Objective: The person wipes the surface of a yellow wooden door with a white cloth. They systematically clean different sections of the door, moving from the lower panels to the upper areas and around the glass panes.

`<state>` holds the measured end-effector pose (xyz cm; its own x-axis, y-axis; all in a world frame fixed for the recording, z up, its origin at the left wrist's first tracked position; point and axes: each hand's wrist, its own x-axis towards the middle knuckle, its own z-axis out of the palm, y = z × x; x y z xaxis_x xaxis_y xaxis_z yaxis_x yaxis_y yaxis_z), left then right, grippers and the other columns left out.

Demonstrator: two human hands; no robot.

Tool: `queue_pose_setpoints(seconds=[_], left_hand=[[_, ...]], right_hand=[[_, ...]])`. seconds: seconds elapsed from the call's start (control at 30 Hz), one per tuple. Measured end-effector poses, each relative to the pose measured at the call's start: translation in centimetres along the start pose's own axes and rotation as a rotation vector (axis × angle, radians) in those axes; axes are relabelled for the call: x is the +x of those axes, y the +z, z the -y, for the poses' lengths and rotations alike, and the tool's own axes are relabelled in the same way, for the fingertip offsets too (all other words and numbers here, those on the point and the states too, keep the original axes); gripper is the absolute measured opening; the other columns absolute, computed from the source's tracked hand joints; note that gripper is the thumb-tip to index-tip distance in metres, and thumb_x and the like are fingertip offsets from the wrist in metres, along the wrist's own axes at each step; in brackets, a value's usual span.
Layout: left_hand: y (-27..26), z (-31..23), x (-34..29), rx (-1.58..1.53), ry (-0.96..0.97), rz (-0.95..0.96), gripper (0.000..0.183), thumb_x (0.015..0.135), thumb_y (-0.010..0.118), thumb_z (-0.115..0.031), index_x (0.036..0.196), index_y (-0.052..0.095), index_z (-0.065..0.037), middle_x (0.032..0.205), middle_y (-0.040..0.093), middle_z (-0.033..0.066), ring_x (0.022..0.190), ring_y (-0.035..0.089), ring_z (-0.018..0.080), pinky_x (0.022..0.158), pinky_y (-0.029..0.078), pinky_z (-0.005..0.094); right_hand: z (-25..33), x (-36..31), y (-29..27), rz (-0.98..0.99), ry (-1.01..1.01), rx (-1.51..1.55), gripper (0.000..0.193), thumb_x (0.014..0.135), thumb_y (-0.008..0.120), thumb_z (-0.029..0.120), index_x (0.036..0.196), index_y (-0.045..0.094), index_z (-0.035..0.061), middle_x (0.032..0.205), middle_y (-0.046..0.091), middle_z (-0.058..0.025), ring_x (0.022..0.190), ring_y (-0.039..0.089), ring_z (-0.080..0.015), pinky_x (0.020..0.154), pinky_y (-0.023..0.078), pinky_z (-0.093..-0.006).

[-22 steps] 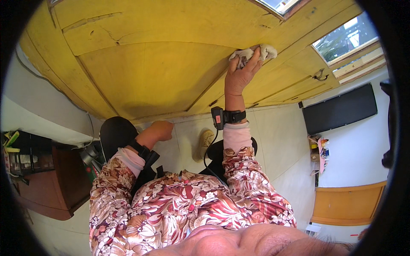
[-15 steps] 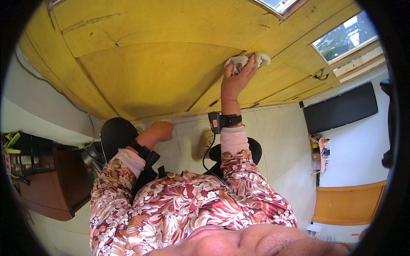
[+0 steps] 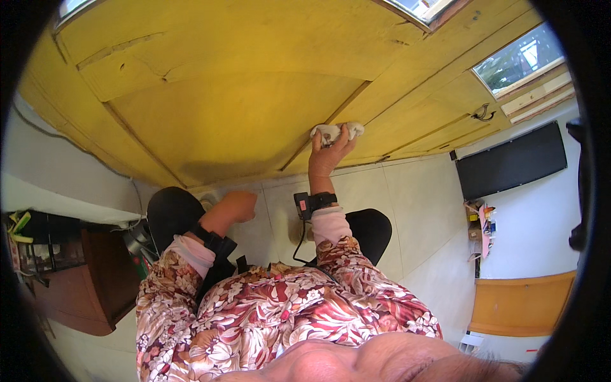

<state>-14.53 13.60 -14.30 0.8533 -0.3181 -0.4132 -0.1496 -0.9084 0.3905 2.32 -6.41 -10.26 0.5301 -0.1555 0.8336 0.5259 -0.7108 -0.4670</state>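
Observation:
A crumpled whitish cloth [image 3: 337,132] is in my right hand [image 3: 328,156], pressed against the lower part of a yellow wooden door [image 3: 223,121]. The fingers wrap over the cloth beside a vertical groove of the door's recessed panel. My left hand [image 3: 238,206] hangs near my left knee [image 3: 173,213], its fingers curled into a loose fist with nothing seen in it; the palm side is hidden. Both wrists wear black straps, and a small dark device [image 3: 303,205] with a cable sits on the right one.
Glass panes [image 3: 519,60] are set in the door's upper part, with a dark metal handle [image 3: 484,113] below. A brown wooden cabinet [image 3: 70,286] stands at the left. On the right are a black panel [image 3: 512,159] and an orange-brown wooden board [image 3: 519,304]. Pale tiles [image 3: 414,216] cover the floor.
My right hand has moved the cloth down the door, toward me and slightly left. My left hand has shifted slightly down and stays curled.

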Motion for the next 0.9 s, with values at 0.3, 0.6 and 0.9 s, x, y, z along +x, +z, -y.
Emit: queue_pose_setpoints(seconds=[0.3, 0.6, 0.9], left_hand=[[0.9, -0.9, -1.7, -0.014, 0.035, -0.042, 0.047, 0.083, 0.072, -0.028, 0.119, 0.062, 0.001, 0.113, 0.067, 0.0233, 0.102, 0.066, 0.0419, 0.086, 0.054, 0.0515], [-0.2, -1.3, -1.3, -0.032, 0.033, 0.017, 0.053, 0.082, 0.074, -0.029, 0.122, 0.060, 0.003, 0.115, 0.066, 0.0236, 0.106, 0.064, 0.0410, 0.089, 0.053, 0.0501], [0.6, -2.0, -2.5, -0.021, 0.091, -0.126, 0.038, 0.084, 0.070, -0.024, 0.112, 0.064, 0.001, 0.107, 0.068, 0.0212, 0.096, 0.068, 0.0398, 0.085, 0.054, 0.0491]], right_hand=[[-3.7, -7.5, 1.6, 0.100, 0.319, 0.052, 0.078, 0.080, 0.082, 0.007, 0.144, 0.039, 0.0034, 0.141, 0.037, -0.0278, 0.132, 0.040, -0.0465, 0.109, 0.038, -0.0530], [-6.0, -10.4, 4.2, 0.122, 0.381, -0.002, 0.074, 0.084, 0.078, 0.006, 0.145, 0.037, 0.0042, 0.143, 0.036, -0.0279, 0.133, 0.039, -0.0464, 0.113, 0.032, -0.0524], [-7.3, -13.6, 4.5, 0.090, 0.560, 0.133, 0.065, 0.084, 0.072, 0.002, 0.140, 0.040, 0.0005, 0.130, 0.039, -0.0187, 0.120, 0.048, -0.0322, 0.103, 0.044, -0.0391]])
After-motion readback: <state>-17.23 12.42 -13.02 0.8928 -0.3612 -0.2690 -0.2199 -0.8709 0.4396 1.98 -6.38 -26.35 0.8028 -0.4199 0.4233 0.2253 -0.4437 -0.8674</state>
